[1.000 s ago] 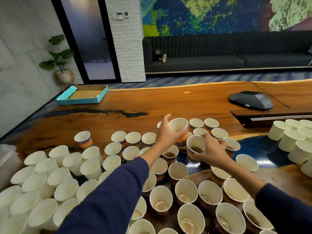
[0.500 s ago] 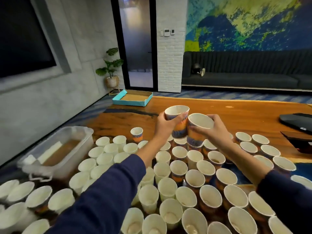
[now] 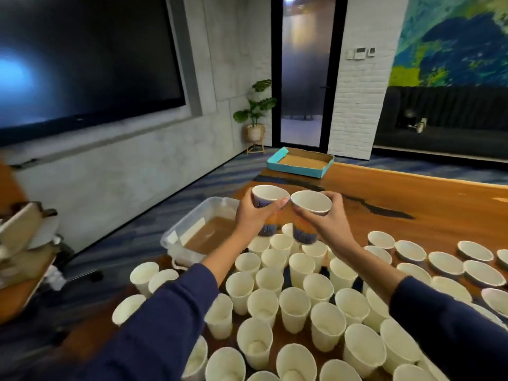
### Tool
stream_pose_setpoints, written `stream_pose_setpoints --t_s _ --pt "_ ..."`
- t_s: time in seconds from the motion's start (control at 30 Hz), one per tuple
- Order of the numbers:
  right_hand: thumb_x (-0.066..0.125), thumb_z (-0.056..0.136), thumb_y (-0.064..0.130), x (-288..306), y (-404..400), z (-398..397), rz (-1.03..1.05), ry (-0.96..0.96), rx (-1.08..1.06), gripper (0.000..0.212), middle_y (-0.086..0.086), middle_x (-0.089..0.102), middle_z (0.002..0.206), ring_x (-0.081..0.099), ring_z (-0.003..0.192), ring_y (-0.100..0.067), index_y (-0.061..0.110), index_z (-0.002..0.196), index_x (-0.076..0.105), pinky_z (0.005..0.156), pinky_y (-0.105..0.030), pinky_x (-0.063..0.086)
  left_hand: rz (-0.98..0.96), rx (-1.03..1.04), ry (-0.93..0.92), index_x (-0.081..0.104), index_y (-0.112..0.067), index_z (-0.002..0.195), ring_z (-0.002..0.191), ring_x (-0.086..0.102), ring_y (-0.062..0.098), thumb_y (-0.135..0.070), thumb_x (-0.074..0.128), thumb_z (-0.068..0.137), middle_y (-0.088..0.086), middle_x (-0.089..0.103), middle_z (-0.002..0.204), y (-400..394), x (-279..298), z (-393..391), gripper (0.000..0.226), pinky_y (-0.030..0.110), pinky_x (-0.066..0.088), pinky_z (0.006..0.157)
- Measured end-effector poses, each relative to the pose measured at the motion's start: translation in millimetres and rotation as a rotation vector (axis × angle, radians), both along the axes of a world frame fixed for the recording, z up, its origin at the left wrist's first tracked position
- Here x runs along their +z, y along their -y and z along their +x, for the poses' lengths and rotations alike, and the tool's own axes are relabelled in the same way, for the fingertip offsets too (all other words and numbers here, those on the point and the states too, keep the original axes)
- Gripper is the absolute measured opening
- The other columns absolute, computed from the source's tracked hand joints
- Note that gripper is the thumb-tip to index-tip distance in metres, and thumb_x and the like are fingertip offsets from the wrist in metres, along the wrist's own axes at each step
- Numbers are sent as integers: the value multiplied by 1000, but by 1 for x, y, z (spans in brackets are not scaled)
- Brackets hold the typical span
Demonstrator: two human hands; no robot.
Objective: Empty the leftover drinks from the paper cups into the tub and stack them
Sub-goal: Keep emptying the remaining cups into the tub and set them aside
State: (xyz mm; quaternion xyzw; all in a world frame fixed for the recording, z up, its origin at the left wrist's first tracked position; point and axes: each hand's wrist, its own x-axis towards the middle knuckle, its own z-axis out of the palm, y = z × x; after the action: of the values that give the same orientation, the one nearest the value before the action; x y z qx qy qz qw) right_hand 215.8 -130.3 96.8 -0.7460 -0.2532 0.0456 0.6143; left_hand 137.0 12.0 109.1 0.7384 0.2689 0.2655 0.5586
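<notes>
Above the crowd of paper cups [image 3: 294,312], we hold two more upright, rims touching: our left hand [image 3: 251,218] curls round the left cup [image 3: 266,200], our right hand [image 3: 328,224] round the right cup [image 3: 309,209], likely level to avoid spilling. Just beyond, the tub [image 3: 192,229] holds brown liquid. Around us, a wooden table [image 3: 412,199], a teal tray [image 3: 299,162], a dark screen [image 3: 82,59].

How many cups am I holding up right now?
2: one cup gripped in the left hand, the other cup in the right hand, rims nearly touching, beside the tub.
</notes>
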Motion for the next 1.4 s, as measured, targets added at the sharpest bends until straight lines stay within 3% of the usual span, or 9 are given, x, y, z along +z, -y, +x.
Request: stream_pose_setpoints --t_s 0.13,0.27,0.37,0.43,0.47,0.63,0.8,1.03,1.4 --pt "79 74 35 -9 -61 -17 -154 -14 67 78 -5 48 132 52 113 -18 18 133 31 91 -33 49 92 90 -151 49 -10 126 117 53 24 -39 81 73 8 58 121 -63 -20 -29 68 40 45 97" --pt "80 75 32 -22 -109 -23 -315 27 163 77 -6 51 131 54 115 -23 17 132 30 92 -34 49 201 102 -298 49 -16 128 116 53 21 -45 82 69 1 57 127 -117 -35 -52 73 35 48 93" --pt "80 74 29 -30 -138 -24 -417 82 181 76 -2 51 128 53 118 -26 19 130 31 102 -47 44 337 94 -477 48 -19 128 112 56 20 -60 78 64 0 57 126 -147 -43 -62 82 35 51 89" --pt "79 76 27 -32 -154 -25 -464 111 200 75 -2 51 129 52 119 -23 16 133 31 101 -38 41 423 88 -589 48 -21 130 110 58 21 -67 74 63 0 56 126 -162 -46 -66 85 40 53 88" --pt "78 77 28 -33 -160 -24 -494 141 207 76 -1 50 130 51 119 -22 15 134 30 98 -34 39 465 81 -629 48 -21 130 111 57 22 -67 73 65 0 56 127 -168 -46 -67 83 41 51 91" --pt "74 79 35 -48 -191 -17 -701 275 194 82 -2 44 140 44 127 -23 16 141 23 110 -51 27 657 16 -766 40 -18 138 123 49 22 -63 67 76 3 50 135 -192 -47 -67 81 39 35 104" --pt "68 85 38 -57 -204 -13 -803 363 197 86 -4 28 153 30 140 -27 15 148 14 113 -56 16 732 -51 -844 41 -19 137 123 49 22 -61 67 77 4 50 135 -208 -50 -63 78 43 27 111" --pt "65 87 35 -56 -210 -15 -898 505 185 71 -6 34 149 31 138 -28 16 142 23 115 -54 15 852 -93 -889 38 -18 141 126 47 24 -62 66 77 6 46 140 -218 -47 -53 82 43 24 113" --pt "60 91 34 -51 -213 -14 -1018 736 199 67 -6 35 148 32 137 -26 17 143 23 115 -53 15 1065 -154 -958 35 -18 143 129 44 25 -62 66 77 6 44 141 -218 -45 -44 85 40 23 112"
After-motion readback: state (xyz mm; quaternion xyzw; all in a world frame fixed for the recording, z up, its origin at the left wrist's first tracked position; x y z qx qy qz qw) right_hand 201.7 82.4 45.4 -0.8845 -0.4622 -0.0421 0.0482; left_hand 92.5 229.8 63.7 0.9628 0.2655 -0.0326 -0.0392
